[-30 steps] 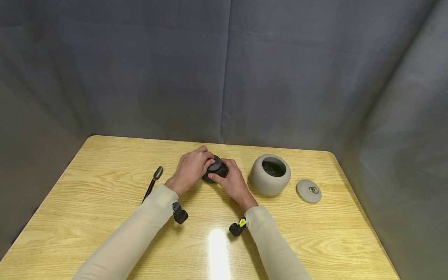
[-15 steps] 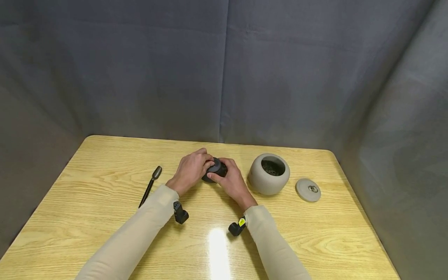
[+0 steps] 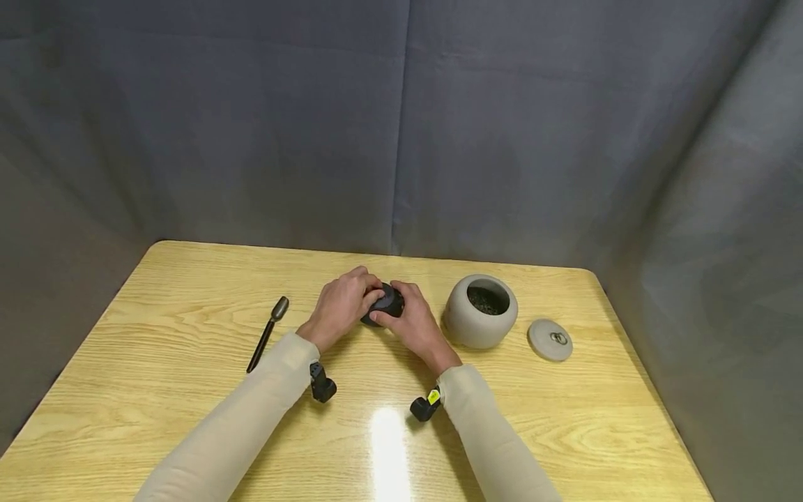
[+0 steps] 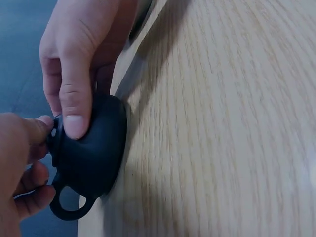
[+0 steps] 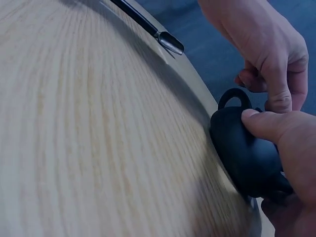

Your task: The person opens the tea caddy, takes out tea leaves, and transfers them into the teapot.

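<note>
A small dark teapot (image 4: 94,148) stands on the table between both hands, its loop handle (image 4: 71,210) on the left-hand side. My left hand (image 3: 343,307) is over its top, thumb and fingers pinching the lid's knob, which is mostly hidden in the head view; the lid appears to sit on the pot. My right hand (image 3: 417,324) grips the body from the right, thumb pressed on the near side, as the right wrist view shows on the teapot (image 5: 244,148).
A round grey jar (image 3: 478,328) with dark loose contents stands open to the right. Beside it lies its grey lid (image 3: 550,341) with a ring on top. A dark-handled scoop (image 3: 268,335) lies left of my left hand. Grey curtains (image 3: 401,125) hang behind the wooden table (image 3: 188,335).
The head view has shifted slightly. Both hands keep almost the same position on the teapot and its lid.
</note>
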Demonstrator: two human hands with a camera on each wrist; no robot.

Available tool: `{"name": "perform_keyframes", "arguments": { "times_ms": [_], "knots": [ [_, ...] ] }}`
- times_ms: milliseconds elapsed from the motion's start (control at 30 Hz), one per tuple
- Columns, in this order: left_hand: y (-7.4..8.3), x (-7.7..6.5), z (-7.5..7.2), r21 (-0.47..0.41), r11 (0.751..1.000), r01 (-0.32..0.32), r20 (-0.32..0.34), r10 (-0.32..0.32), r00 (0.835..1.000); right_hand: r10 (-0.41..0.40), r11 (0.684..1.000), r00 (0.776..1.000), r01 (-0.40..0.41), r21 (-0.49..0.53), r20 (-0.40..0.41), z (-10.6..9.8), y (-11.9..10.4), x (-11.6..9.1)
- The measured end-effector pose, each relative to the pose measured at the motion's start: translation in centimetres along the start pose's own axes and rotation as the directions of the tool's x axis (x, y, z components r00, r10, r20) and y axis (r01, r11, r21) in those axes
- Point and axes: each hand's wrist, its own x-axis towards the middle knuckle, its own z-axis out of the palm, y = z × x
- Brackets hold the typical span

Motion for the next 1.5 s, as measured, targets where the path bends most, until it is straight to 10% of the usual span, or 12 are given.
{"name": "perform_keyframes", "arguments": {
  "times_ms": [400,833,1333,1500],
  "knots": [
    [3.4,-1.3,-0.8,-0.077,0.996,-0.041,-0.087,0.035,0.996,-0.061,0.998,0.997,0.060,-0.017,-0.040,-1.4,0.3,-4.9],
    [8.3,0.0,1.7,-0.295,0.955,0.029,0.023,-0.023,0.999,-0.013,0.993,0.987,0.032,0.117,-0.160,-4.7,2.7,-11.9],
    [11.2,2.3,5.6,-0.452,0.885,0.116,0.147,-0.055,0.988,0.158,0.984,0.883,-0.104,0.143,-0.442,-9.8,6.6,-14.4],
    [12.3,2.9,6.4,-0.417,0.905,0.083,0.157,-0.018,0.987,0.177,0.984,0.858,-0.143,0.105,-0.482,-11.5,7.6,-14.0]
  ]
}}
